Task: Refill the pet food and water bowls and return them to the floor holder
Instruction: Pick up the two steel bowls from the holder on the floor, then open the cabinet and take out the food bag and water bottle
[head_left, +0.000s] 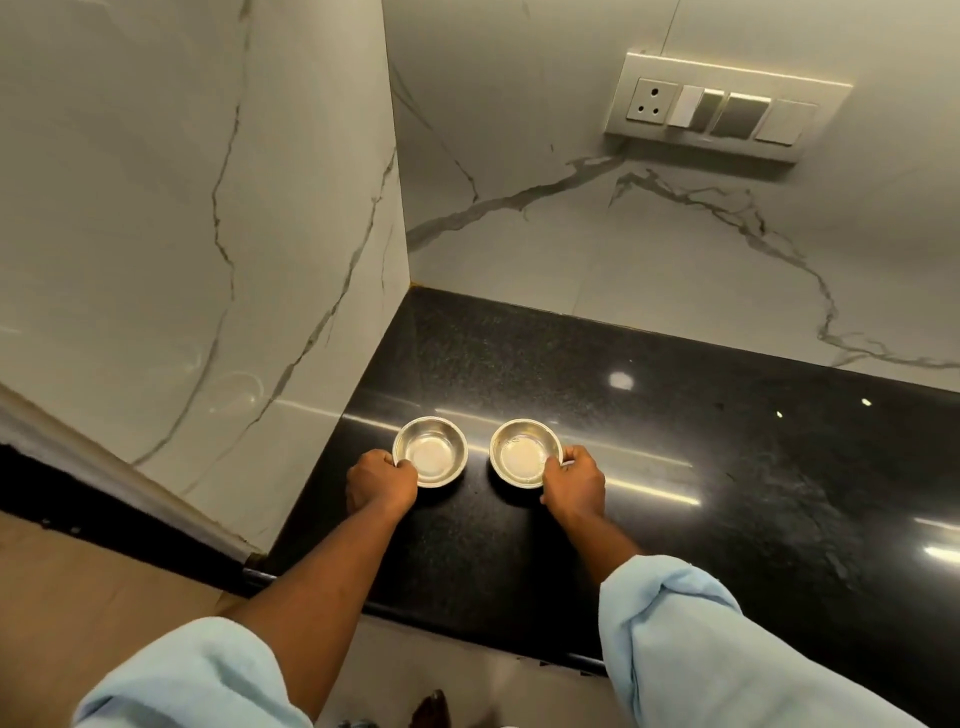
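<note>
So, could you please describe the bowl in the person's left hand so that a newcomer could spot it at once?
Start at the black speckled stone counter, where it meets the white marble side wall. Two small round steel bowls sit there side by side, apart. Yours is the left bowl, nearer that wall, gripped at its near rim by the left hand.

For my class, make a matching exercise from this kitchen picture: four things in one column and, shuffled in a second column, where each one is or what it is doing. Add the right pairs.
Things
1. left hand
2. right hand
3. switch panel
4. counter

Places or states
A. mounted on the marble back wall
B. grips the rim of the bowl nearer the side wall
C. black and glossy, both bowls sit on it
D. grips the rim of the bowl farther from the side wall

Pairs: 1-B, 2-D, 3-A, 4-C
</note>
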